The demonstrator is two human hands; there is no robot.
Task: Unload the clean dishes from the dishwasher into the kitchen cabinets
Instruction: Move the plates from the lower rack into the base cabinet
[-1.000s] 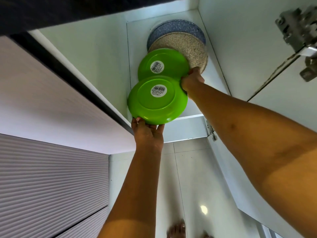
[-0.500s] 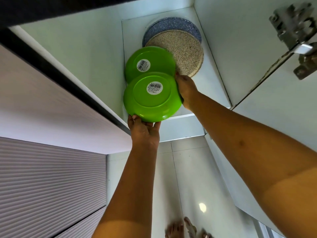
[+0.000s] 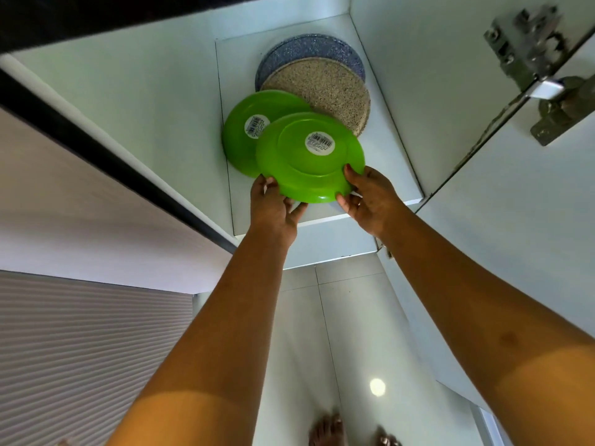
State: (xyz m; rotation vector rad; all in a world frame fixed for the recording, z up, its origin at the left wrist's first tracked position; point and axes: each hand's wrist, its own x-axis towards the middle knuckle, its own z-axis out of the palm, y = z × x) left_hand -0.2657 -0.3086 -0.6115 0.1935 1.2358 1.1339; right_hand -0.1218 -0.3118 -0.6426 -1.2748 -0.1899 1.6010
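Observation:
A green plate (image 3: pixel 302 169) with a barcode sticker on its underside is held at the front of the white cabinet shelf (image 3: pixel 386 162). My left hand (image 3: pixel 275 207) grips its lower left rim and my right hand (image 3: pixel 367 196) grips its lower right rim. It overlaps a second green plate (image 3: pixel 241 136) to its left, further in. Behind them stand a speckled beige plate (image 3: pixel 328 88) and a speckled blue plate (image 3: pixel 306 48), partly hidden by the beige one.
The open cabinet door (image 3: pixel 531 204) with a metal hinge (image 3: pixel 531 46) is on the right. A ribbed grey cabinet front (image 3: pixel 80 349) is at the lower left. The tiled floor (image 3: pixel 338 349) and bare feet (image 3: pixel 325 429) show below.
The near green plate has shifted to the right, off the second green plate. My right hand has moved from the plate's right side down to its lower right rim.

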